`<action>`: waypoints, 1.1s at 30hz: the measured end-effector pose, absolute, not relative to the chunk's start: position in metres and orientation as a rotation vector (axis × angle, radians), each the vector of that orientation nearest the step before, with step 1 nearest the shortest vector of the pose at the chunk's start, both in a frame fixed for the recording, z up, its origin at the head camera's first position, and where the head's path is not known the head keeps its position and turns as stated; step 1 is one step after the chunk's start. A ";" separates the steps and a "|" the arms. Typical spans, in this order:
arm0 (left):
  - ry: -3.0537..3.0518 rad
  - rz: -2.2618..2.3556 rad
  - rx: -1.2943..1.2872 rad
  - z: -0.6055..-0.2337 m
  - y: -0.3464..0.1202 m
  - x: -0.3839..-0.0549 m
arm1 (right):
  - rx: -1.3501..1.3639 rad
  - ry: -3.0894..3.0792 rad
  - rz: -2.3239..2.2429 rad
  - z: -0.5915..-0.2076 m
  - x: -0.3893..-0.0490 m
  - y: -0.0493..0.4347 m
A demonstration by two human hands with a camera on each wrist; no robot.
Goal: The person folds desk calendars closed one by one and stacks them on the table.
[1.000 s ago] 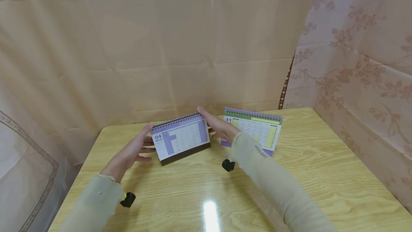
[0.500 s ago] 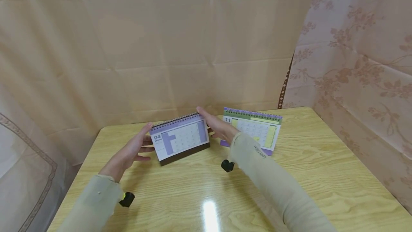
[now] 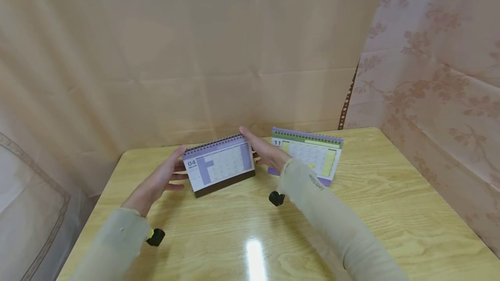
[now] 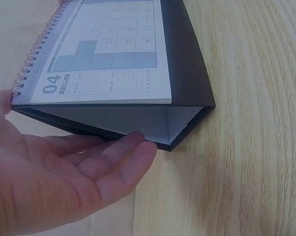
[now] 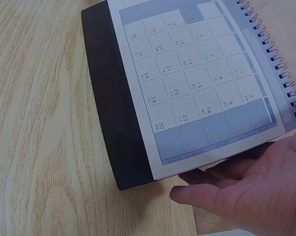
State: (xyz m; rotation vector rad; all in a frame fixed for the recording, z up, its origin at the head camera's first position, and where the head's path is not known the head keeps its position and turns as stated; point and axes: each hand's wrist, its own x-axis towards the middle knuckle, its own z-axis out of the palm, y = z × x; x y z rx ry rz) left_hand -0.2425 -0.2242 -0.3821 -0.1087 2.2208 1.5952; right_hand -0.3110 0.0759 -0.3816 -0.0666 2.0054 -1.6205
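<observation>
A purple-and-white desk calendar with a dark base and a spiral top stands at an angle on the wooden table, its page marked 04. My left hand holds its left end, with the thumb at the spiral corner and the fingers along the side and back. At the opposite end, my right hand grips the top corner by the spiral, its thumb on top; part of the fingers is hidden behind the calendar. The left wrist view shows the open triangular end of the stand beside the left fingers.
A second desk calendar, green and purple and showing 11, stands to the right, partly covered by the right hand and sleeve. Beige curtains hang behind the wooden table. A floral cloth hangs along the right side.
Both hands and both calendars keep their places; only the head view shifts slightly.
</observation>
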 end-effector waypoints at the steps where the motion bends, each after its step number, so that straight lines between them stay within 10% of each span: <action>1: 2.219 1.598 -0.108 -0.382 -0.224 -0.242 | -0.069 2.002 -1.620 -0.382 -0.311 0.076; 33: 2.219 1.672 -0.142 -0.382 -0.218 -0.244 | -0.027 1.901 -1.683 -0.383 -0.317 0.075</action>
